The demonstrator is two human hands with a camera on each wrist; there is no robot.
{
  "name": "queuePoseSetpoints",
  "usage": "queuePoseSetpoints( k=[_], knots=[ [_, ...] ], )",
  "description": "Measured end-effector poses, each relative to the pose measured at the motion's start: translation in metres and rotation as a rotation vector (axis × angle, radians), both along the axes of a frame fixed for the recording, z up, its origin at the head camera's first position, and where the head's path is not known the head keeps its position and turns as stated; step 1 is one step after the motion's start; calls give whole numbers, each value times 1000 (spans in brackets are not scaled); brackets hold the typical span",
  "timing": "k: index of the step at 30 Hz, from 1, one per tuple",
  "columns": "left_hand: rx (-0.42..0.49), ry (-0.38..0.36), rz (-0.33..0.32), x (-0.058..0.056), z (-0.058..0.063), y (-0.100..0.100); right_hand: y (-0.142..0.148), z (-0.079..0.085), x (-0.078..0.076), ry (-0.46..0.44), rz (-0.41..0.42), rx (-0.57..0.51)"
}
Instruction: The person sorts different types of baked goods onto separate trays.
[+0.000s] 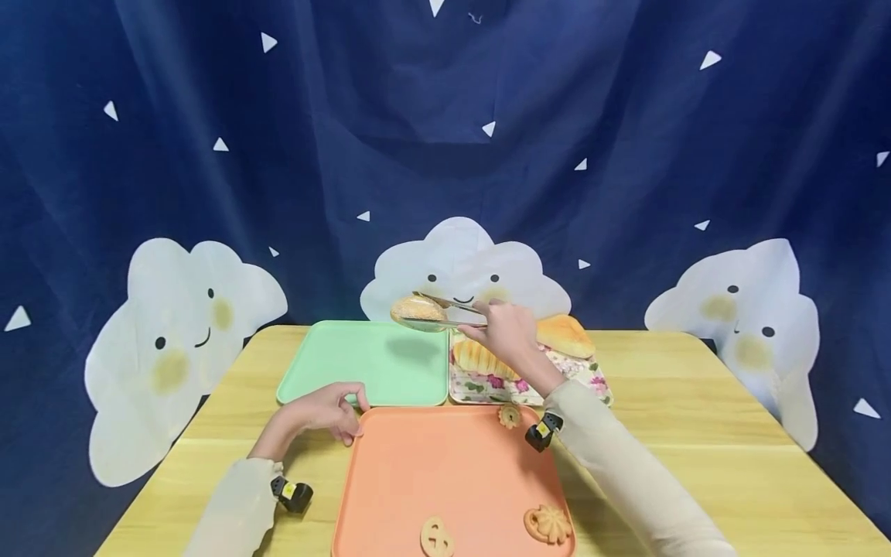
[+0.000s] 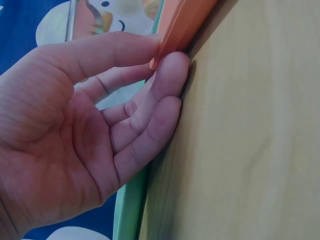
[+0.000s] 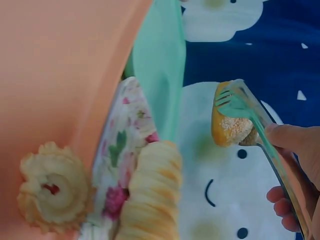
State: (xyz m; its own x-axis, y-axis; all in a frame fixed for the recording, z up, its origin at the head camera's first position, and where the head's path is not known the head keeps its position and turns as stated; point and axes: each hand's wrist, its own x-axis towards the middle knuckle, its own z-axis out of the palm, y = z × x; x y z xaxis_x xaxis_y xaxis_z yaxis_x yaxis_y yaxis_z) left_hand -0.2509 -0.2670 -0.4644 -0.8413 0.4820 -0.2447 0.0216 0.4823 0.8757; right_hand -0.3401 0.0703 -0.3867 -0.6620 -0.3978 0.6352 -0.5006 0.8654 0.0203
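Note:
My right hand (image 1: 511,329) grips metal tongs (image 1: 462,322), which pinch a sesame-topped bread roll (image 1: 416,311) in the air above the right part of the green tray (image 1: 369,363). In the right wrist view the roll (image 3: 218,125) sits between the tips of the tongs, its sesame side partly covered by one of them. At the far left corner of the orange tray (image 1: 452,464), my left hand (image 1: 327,408) pinches the rim between thumb and fingers. The left wrist view shows that tray corner (image 2: 182,25) up close.
A floral tray (image 1: 480,393) beside the green one holds a ridged bread roll (image 1: 483,360) and a larger golden bread (image 1: 565,336). On the orange tray lie a flower-shaped cookie (image 1: 510,417), a pretzel-shaped cookie (image 1: 436,538) and overlapping cookies (image 1: 550,524). A blue curtain (image 1: 445,178) hangs behind.

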Motion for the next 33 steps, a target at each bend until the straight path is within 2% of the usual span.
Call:
queuePoseSetpoints(
  k=[8,17,27,33],
  knots=[
    [-13,-5,-4,-4,1,0,-7,-12,-13,-101,-48,51],
    [13,-10,-11,-2,1,0,-14,-25,-22,-209,-74,76],
    [18,0,-22,0,0,-1,-19,-32,-24,-183,-71,94],
    [17,-3,-26,-1,2,0,-21,-32,-24,-206,-93,102]
  ],
)
